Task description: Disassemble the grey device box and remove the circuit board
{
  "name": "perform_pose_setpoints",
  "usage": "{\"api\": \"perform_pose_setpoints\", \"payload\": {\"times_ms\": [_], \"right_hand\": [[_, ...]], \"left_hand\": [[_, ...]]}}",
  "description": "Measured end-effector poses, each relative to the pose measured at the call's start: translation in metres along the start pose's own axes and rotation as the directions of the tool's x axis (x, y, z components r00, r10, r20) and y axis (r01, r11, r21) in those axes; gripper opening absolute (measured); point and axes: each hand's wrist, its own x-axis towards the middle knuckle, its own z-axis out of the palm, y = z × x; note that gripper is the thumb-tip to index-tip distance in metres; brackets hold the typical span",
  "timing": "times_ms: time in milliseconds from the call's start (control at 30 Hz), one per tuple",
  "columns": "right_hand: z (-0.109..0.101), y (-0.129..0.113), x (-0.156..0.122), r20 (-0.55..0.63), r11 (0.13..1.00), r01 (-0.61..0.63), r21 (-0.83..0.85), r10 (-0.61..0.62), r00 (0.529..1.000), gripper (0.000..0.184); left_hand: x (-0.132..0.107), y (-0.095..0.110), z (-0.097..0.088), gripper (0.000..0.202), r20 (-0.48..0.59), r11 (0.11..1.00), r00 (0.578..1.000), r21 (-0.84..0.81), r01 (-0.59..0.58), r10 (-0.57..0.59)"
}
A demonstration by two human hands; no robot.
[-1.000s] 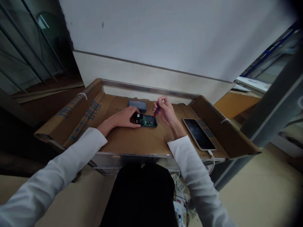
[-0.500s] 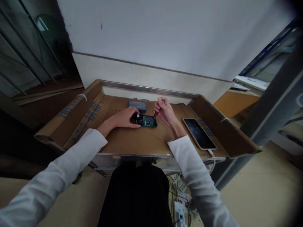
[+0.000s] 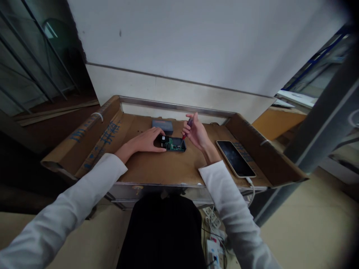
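Observation:
On the cardboard-lined table lies a small black case (image 3: 184,148) with a green circuit board (image 3: 174,146) inside it. My left hand (image 3: 147,141) grips the case's left end, thumb on the near side and fingers over the far side. In my right hand (image 3: 198,134) is a red screwdriver (image 3: 184,136), its handle held upright and slightly tilted, with the tip down at the right part of the board. Whether the tip sits in a screw is too small to tell. A dark grey box (image 3: 162,126) lies just behind the case.
A phone (image 3: 235,158) with a white cable (image 3: 251,184) lies to the right on the cardboard (image 3: 162,172). Raised cardboard flaps flank both sides, and a white wall (image 3: 179,45) stands behind. Power strips (image 3: 212,250) and cables are on the floor below.
The fingers of my right hand have shifted on the screwdriver: the index finger has straightened and more of the handle shows. My left hand and the case have stayed in place.

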Motion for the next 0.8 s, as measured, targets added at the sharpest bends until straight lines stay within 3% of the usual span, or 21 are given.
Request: {"api": "perform_pose_setpoints", "payload": {"times_ms": [233, 367, 567, 800], "right_hand": [[-0.0054, 0.0011, 0.0004, 0.056, 0.998, 0.061, -0.007, -0.060, 0.997, 0.032], [-0.0049, -0.0016, 0.0005, 0.128, 1.000, -0.006, 0.028, 0.002, 0.992, 0.032], [0.0015, 0.0019, 0.0013, 0.007, 0.999, 0.006, 0.046, -0.006, 1.000, 0.032], [-0.0059, 0.0012, 0.0020, 0.002, 0.996, 0.071, -0.045, -0.071, 0.997, 0.029]], "left_hand": [[-0.0001, -0.0005, 0.0001, 0.055, -0.004, 1.000, 1.000, 0.015, -0.003, 0.003], [-0.0007, 0.0003, -0.0008, 0.055, -0.005, 1.000, 1.000, 0.018, 0.001, -0.001], [-0.0011, 0.0004, -0.0008, 0.054, 0.005, 1.000, 1.000, 0.025, -0.003, 0.003], [-0.0012, -0.0003, -0.0015, 0.056, 0.010, 1.000, 1.000, 0.024, 0.010, -0.010]]}}
